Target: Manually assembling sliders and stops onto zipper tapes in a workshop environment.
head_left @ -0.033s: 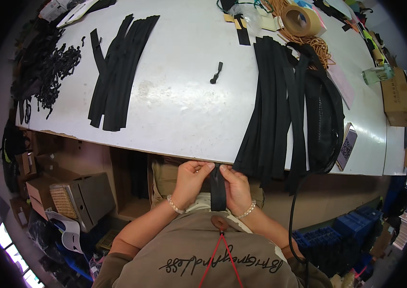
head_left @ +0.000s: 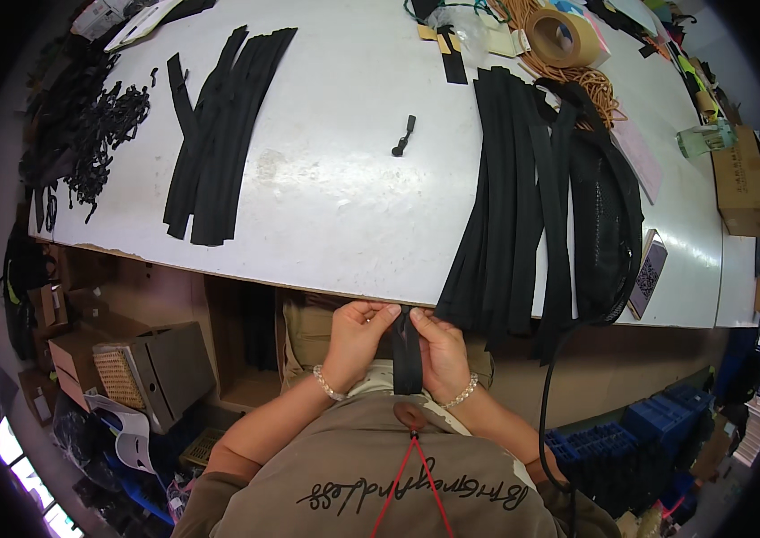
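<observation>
At the table's near edge, both my hands pinch the top end of a black zipper strip [head_left: 408, 363], which hangs down in front of my chest. My left hand [head_left: 353, 341] grips one side with thumb and fingers closed; my right hand [head_left: 444, 350] closes on the other side. The strip's very top lies between the fingertips, partly hidden. A single black zipper pull [head_left: 405, 136] lies on the white table beyond. To the right, a bundle of long black strips [head_left: 505, 197] overhangs the edge; another bundle [head_left: 228, 143] lies at the left.
A tangled heap of small black pulls [head_left: 107, 148] sits far left. Beside the right bundle lie a black mesh piece [head_left: 608, 215] and a phone [head_left: 648, 273]. A tape roll [head_left: 563, 39] and brown cord stand at the back. A black cable [head_left: 546, 412] hangs right of me.
</observation>
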Demonstrator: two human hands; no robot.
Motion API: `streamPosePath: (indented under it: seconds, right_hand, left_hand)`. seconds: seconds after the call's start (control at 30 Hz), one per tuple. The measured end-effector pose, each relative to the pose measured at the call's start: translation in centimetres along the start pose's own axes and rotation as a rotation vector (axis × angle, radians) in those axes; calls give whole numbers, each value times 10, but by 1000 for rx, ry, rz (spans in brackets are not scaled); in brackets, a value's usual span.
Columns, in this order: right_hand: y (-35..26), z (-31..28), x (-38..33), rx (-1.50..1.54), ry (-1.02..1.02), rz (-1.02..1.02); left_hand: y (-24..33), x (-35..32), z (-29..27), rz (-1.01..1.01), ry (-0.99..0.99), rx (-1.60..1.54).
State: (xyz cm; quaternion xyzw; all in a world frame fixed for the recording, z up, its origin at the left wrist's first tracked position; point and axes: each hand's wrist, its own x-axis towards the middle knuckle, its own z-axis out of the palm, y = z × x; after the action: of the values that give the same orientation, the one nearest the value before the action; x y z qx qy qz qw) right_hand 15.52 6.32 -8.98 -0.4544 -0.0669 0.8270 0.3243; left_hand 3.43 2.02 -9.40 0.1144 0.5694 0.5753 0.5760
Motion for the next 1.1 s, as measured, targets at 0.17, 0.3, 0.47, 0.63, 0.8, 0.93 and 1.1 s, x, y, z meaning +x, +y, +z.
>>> streamPosePath:
  seconds: [0.17,0.3,0.47,0.63,0.8,0.93,1.1]
  right_hand:
    - [-11,-5,1,26,-82,157]
    - [-6,-11,4,-91,-43,95]
    - [-2,-14,-2,-154,-55,13]
    - [2,-17,5,-39,-76,-22]
    - [-3,-10,4,59,-12,137]
    - [-8,0,1,75,22,150]
    - [-10,-6,4,116,3,289]
  left_hand:
    - [-8,-2,-1,-53,-4,-137]
    - [-4,-1,-2,-69,7,-8]
    - [-13,-5,-8,55,-19,35]
    - [-4,-5,-3,-46,-23,39]
    - [-8,0,-3,-122,-33,-118]
    - [-7,0,-1,-124,-40,-154]
    - [-10,2,-2,-108,-58,-175]
